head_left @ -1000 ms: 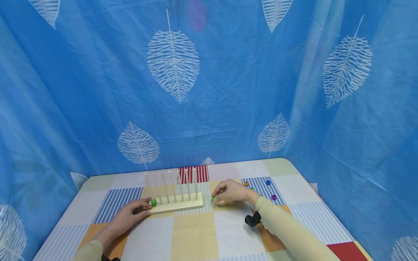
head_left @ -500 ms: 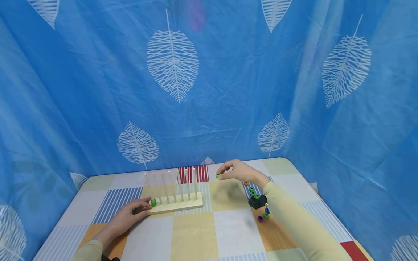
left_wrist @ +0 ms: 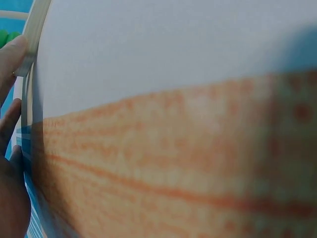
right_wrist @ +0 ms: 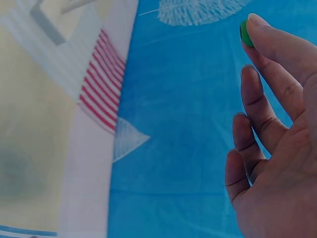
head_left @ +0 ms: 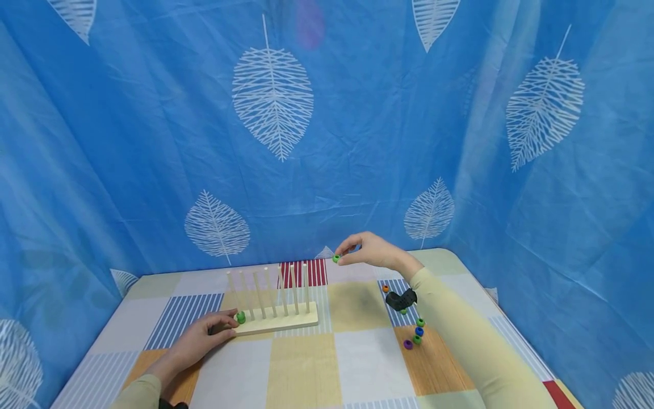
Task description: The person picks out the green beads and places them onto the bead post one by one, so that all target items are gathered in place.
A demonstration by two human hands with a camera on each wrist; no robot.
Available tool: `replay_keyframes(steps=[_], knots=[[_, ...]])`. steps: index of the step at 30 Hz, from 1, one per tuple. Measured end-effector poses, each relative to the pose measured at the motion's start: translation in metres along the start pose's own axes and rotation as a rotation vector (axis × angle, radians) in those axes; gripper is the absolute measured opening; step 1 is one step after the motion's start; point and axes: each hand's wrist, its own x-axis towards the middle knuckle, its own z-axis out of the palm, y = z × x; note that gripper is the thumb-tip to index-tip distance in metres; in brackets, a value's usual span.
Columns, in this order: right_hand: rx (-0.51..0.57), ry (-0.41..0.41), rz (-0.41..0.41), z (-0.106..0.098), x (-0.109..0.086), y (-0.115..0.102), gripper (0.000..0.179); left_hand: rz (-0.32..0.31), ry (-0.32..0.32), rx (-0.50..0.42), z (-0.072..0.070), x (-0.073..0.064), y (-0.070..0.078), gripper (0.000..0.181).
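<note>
A pale wooden peg board (head_left: 286, 324) with several upright pegs stands on the table, left of centre. Green beads (head_left: 241, 317) sit low on its leftmost peg. My left hand (head_left: 201, 339) grips the board's left end, thumb along the front edge; in the left wrist view only part of that hand (left_wrist: 11, 193) shows. Raised above the table, right of the pegs, my right hand (head_left: 375, 250) pinches a green bead (head_left: 336, 258) between thumb and index finger. The right wrist view shows this bead (right_wrist: 246, 34) at the fingertips, the other fingers loosely bent and apart from it.
Loose beads lie on the right under and beside my right forearm: an orange bead (head_left: 385, 288), a blue bead (head_left: 419, 331), a purple bead (head_left: 408, 344) and several green ones. A patchwork cloth (head_left: 304, 369) covers the table. Blue curtains (head_left: 347, 142) rise behind and at both sides.
My right hand has lifted the green bead up off the table, away from me, uncovering more loose beads. My left hand keeps its place on the peg board.
</note>
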Motion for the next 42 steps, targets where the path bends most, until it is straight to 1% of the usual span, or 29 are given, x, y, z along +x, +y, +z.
replay_keyframes(steps=[7, 15, 22, 27, 30, 33, 38, 42], knots=[[-0.012, -0.027, -0.06, -0.007, 0.01, -0.026, 0.022, -0.013, -0.001, 0.005, 0.001, 0.0, 0.001, 0.015], [-0.027, -0.045, -0.119, -0.001, 0.024, -0.047, 0.021, -0.01, -0.003, 0.023, -0.002, -0.001, 0.001, 0.015], [-0.026, -0.056, -0.144, 0.006, 0.031, -0.055, 0.021, -0.031, -0.026, 0.006, -0.004, -0.001, 0.002, 0.018], [-0.029, -0.056, -0.152, 0.006, 0.034, -0.058, 0.02, -0.042, -0.022, 0.012, -0.001, 0.001, 0.002, 0.018], [-0.024, -0.065, -0.15, 0.008, 0.034, -0.06, 0.021, -0.05, -0.021, 0.0, 0.002, -0.002, 0.0, 0.016], [-0.016, -0.067, -0.152, 0.009, 0.035, -0.062, 0.022, -0.042, -0.015, 0.005, 0.003, -0.002, 0.0, 0.016], [-0.003, -0.062, -0.143, 0.009, 0.039, -0.065, 0.022, -0.048, -0.015, 0.014, 0.003, -0.002, 0.002, 0.016], [-0.002, -0.054, -0.147, 0.008, 0.04, -0.068, 0.022, -0.03, -0.012, 0.007, 0.003, -0.002, 0.002, 0.017]])
